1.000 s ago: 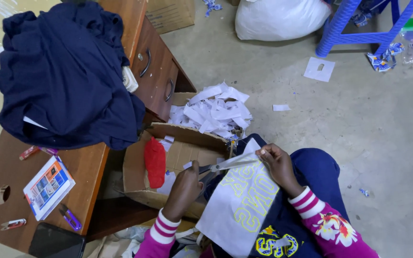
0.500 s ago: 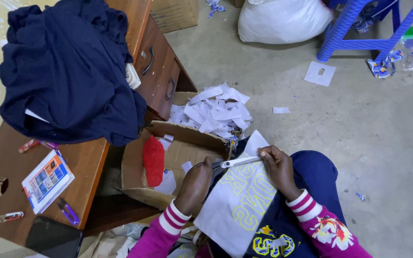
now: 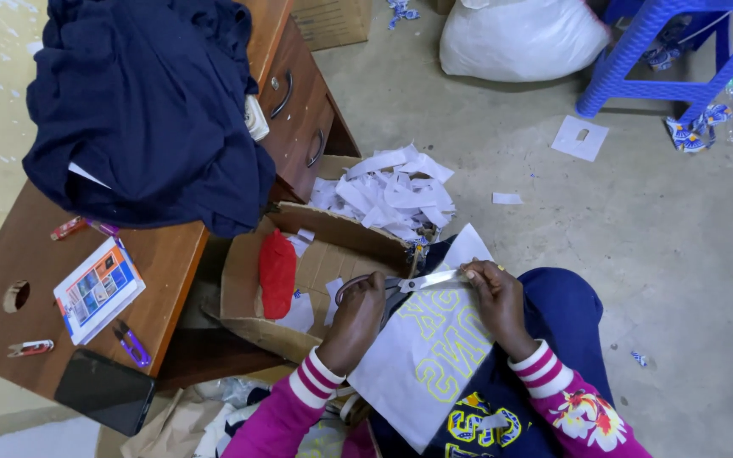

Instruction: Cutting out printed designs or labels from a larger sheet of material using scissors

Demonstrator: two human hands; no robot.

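While the left hand (image 3: 356,315) grips the scissors (image 3: 400,283) by their handles, the blades lie across a white transfer sheet (image 3: 422,352) on the lap. Right hand (image 3: 495,297) pinches the sheet's top edge, beside the blade tip.

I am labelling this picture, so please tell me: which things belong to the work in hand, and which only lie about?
In use:
left hand
right hand
steel scissors
white sheet with yellow letters

Lying about:
navy cloth heap
black phone
purple thread snips
white sack
blue plastic stool
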